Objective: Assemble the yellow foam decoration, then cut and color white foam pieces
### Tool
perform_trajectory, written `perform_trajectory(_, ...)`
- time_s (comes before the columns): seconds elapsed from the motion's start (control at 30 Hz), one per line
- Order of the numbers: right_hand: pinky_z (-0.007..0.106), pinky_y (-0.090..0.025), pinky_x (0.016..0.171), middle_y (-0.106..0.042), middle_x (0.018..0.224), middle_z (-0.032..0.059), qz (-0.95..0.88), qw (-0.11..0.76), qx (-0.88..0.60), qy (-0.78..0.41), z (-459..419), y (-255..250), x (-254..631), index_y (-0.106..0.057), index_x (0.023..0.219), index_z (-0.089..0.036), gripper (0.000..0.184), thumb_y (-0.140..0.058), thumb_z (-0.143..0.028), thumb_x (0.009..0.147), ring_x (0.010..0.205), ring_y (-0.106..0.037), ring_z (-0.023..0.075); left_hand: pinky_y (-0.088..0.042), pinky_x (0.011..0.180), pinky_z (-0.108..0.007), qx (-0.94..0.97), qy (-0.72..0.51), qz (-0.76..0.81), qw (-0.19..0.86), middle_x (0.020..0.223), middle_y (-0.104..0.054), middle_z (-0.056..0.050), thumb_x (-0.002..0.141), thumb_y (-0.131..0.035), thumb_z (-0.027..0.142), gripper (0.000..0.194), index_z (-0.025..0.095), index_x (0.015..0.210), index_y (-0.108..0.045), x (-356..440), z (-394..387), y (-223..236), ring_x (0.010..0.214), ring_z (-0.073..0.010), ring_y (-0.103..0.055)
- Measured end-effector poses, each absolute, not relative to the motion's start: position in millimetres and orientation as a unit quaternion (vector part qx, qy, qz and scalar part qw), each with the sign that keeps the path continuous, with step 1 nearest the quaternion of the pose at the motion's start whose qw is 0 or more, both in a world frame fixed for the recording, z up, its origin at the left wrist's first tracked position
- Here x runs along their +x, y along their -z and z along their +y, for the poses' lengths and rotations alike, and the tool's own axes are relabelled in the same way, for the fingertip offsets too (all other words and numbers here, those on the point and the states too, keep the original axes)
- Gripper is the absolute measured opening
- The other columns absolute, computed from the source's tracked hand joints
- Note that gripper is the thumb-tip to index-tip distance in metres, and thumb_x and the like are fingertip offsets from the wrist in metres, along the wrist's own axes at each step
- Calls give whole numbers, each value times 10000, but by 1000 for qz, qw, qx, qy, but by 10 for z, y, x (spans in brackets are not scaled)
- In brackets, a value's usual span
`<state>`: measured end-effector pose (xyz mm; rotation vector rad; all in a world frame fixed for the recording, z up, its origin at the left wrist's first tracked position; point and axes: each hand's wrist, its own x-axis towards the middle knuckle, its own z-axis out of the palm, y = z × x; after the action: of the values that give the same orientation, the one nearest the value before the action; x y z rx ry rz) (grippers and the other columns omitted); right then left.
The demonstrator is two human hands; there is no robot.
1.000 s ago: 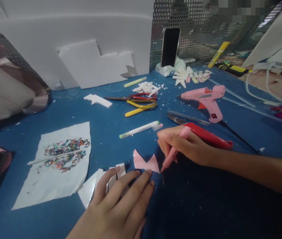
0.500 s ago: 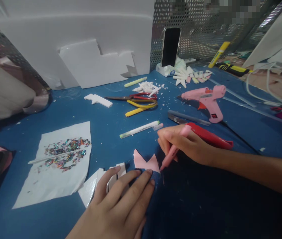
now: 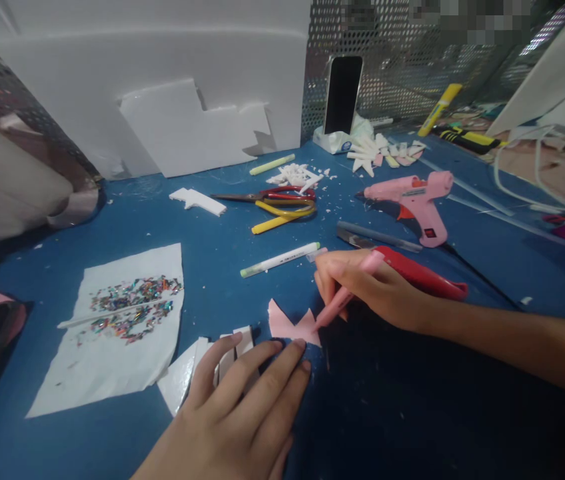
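My right hand (image 3: 367, 287) is closed around a pink marker (image 3: 335, 308). The marker's tip touches the right side of a small pink cut-out (image 3: 287, 327) with two pointed peaks, lying on the blue tabletop. My left hand (image 3: 247, 400) lies flat with fingers stretched out, its fingertips at the lower edge of the cut-out. Part of the cut-out may be hidden under those fingers. White foam-board pieces (image 3: 185, 370) stick out beneath and beside the left fingers. Just behind the right hand lies a red-handled cutter (image 3: 420, 272).
A paper sheet (image 3: 62, 373) with coloured glitter lies at left. Beyond the hands are a white-green marker (image 3: 280, 259), scissors (image 3: 282, 197) and white scraps (image 3: 295, 176). A pink glue gun (image 3: 415, 197) rests at right, its cord trailing. A phone (image 3: 343, 95) stands at the back.
The marker's tip has moved up and slightly left, from the cut-out's lower right corner onto its right side. My left hand and the cut-out have stayed put.
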<state>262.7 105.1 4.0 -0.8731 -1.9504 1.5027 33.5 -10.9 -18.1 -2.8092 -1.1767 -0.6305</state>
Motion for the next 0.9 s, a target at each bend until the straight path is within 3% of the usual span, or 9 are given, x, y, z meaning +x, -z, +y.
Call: perform_trajectory(0.9,200,-440,508,-584,636,25,-722,258,-316,-559,1046,-50,2618,-575,651,-133,529,-399,-498,990,540,-541,88,-85,1199,-410,-908,201,-367,21,1311,-636,11,905,-593,322,357,221,1245,-634,342,-81,177,1155,-191,-551)
